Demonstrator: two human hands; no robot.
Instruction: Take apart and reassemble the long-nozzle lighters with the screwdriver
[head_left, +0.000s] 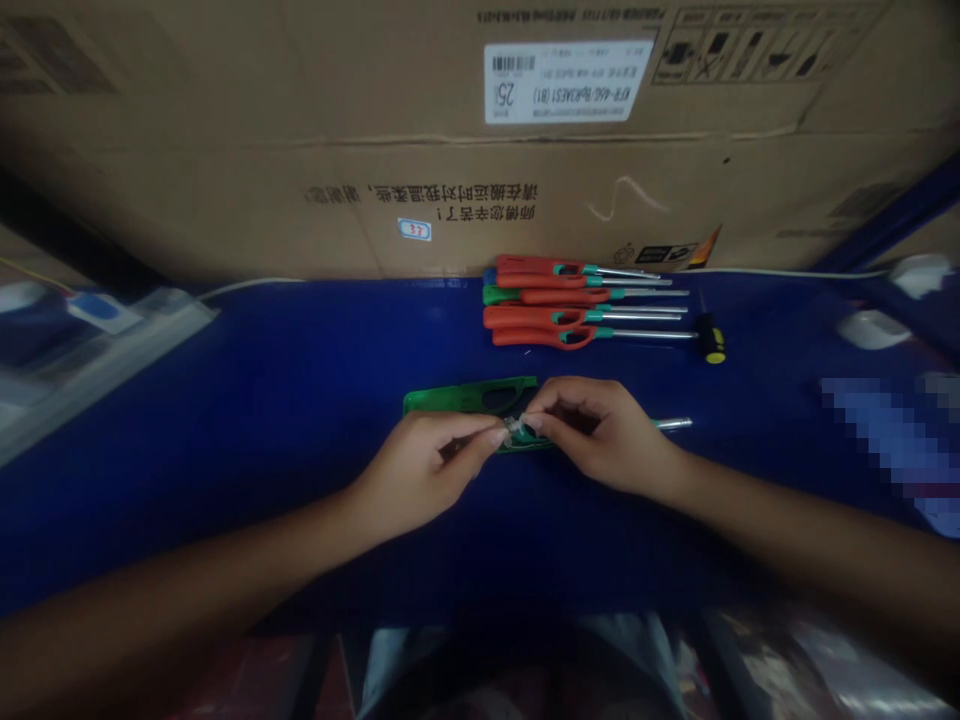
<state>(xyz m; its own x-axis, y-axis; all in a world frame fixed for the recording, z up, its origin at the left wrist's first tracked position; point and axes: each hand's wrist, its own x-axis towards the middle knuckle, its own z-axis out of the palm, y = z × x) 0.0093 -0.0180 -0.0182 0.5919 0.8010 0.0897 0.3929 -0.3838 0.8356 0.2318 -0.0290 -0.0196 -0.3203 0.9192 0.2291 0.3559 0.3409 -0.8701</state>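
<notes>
A green long-nosed lighter (465, 398) lies on the blue table (262, 400), its metal tip (673, 424) pointing right. My left hand (420, 470) and my right hand (600, 432) meet over its middle. The fingertips of both pinch a small pale part (515, 430) at the lighter's body. Both hands are closed in a pinch.
Several red and green lighters (570, 300) lie stacked behind, with a small black-and-yellow screwdriver (710, 340) to their right. A big cardboard box (450, 130) walls the back. A pale tray (90, 345) sits at the left, and white objects (874, 328) at the right.
</notes>
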